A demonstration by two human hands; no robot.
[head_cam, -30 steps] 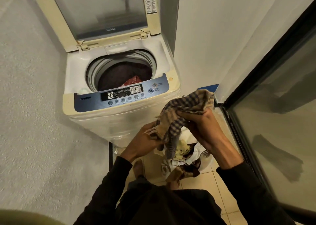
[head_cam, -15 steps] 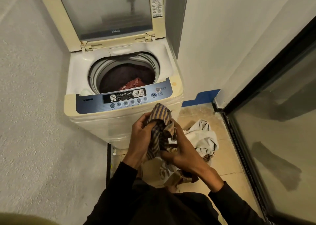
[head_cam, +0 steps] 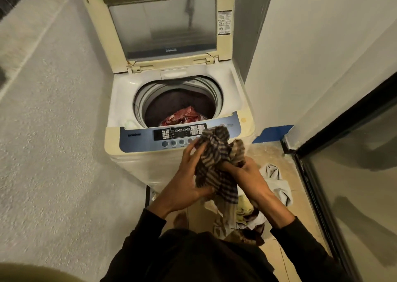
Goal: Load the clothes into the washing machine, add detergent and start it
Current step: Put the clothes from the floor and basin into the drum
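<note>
A cream top-loading washing machine (head_cam: 120,101) stands ahead with its lid (head_cam: 163,22) raised. Red patterned clothes (head_cam: 182,117) lie in its drum. Its blue control panel (head_cam: 139,139) faces me. A bunched checked cloth (head_cam: 214,163), brown and dark blue, is held in front of the panel's right end. My left hand (head_cam: 184,183) grips its left side and my right hand (head_cam: 247,178) grips its right side. More clothes (head_cam: 272,178) lie in a heap on the floor below my hands.
A rough grey wall runs along the left. A white wall stands right of the machine, with a blue strip (head_cam: 272,133) at its foot. A dark-framed glass door (head_cam: 354,174) is at the right. The tiled floor (head_cam: 300,228) is narrow.
Both hands have bunched the checked cloth together and lifted it up toward the control panel. The view has moved closer to the machine.
</note>
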